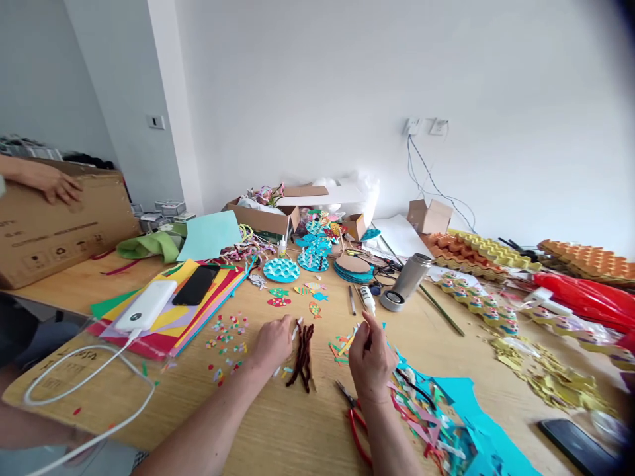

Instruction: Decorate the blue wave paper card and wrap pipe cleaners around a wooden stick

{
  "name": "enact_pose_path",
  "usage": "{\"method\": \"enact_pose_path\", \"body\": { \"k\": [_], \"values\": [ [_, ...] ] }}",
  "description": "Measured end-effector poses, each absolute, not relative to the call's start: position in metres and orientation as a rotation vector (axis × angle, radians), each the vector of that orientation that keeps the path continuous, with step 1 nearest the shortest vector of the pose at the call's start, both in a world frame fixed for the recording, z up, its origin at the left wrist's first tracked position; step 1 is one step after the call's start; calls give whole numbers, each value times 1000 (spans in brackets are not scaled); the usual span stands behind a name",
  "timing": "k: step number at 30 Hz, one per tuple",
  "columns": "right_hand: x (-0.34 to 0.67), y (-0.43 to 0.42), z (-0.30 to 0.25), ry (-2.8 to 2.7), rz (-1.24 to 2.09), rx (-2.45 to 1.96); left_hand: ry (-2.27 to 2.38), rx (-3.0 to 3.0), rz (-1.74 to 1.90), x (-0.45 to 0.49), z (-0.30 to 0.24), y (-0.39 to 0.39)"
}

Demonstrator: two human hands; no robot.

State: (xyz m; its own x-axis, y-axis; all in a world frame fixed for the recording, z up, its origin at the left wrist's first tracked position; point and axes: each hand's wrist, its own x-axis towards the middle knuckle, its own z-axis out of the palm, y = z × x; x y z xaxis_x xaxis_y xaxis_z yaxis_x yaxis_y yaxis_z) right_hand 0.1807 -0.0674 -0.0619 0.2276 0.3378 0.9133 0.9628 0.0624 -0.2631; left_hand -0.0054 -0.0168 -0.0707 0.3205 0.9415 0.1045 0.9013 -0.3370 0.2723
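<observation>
The person's two hands are well apart over the wooden surface (317, 436). The left hand (272, 344) is beside a small bundle of dark brown, fuzzy stems (301, 360), its fingertips near a small whitish piece; whether they pinch it cannot be told. The right hand (373, 360) is curled, thumb and forefinger close together, and whether it grips anything is unclear.

Work looks partly done. The flat, spotted and striped paper fish (278, 302) appear finished, and the blue, decorated stacked pieces (317, 244) behind them seem largely assembled. The brown stems lie loose, apparently not yet attached to anything, and the round brown cardboard discs with blue edges (353, 266) look undecorated, so some making probably remains.

The right forearm partly covers a red-handled metal hand tool (353, 426), hiding its type. The blue paper sheet (461, 393) runs out at the bottom edge. At left, another person's hand (62, 185) rests on a large brown cardboard box (69, 225), both cut off.
</observation>
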Motion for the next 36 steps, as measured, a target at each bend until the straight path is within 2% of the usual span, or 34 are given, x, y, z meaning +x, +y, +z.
{"method": "enact_pose_path", "body": {
  "k": [36],
  "values": [
    [173,-75,-62,-1498,-709,-1326,1717,2397,345,-3,-71,-21]
  ]
}}
